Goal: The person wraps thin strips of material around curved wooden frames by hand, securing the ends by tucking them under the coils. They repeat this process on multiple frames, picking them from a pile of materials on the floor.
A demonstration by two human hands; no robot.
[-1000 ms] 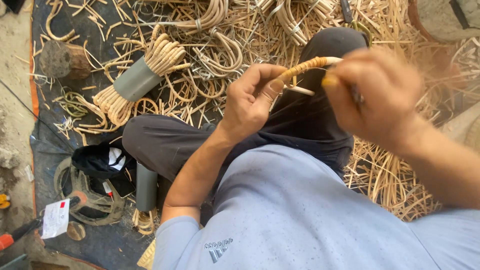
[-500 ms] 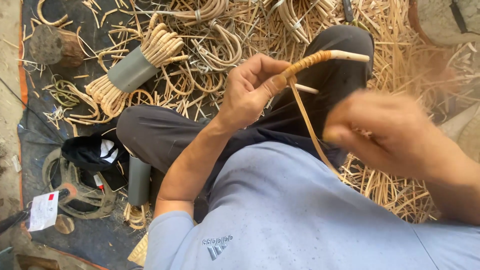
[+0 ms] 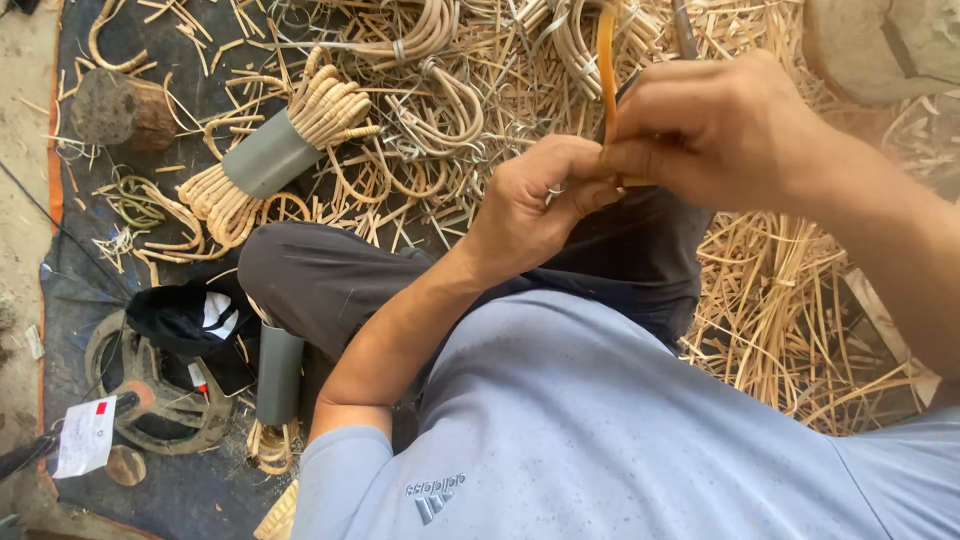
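Head view: looking down over a seated lap.
Left hand (image 3: 530, 205): closed, pinching the lower end of the cane strip (image 3: 606, 60).
Right hand (image 3: 715, 130): closed on the same strip, touching the left fingers, just above and farther out.
Strip axis: rising straight up from the pinch, away from the body.
Nearer hand: left.
Farther off: grey-sleeved cane bundle (image 3: 270, 155) on the dark mat (image 3: 60, 290), loose cane scraps (image 3: 790, 290).
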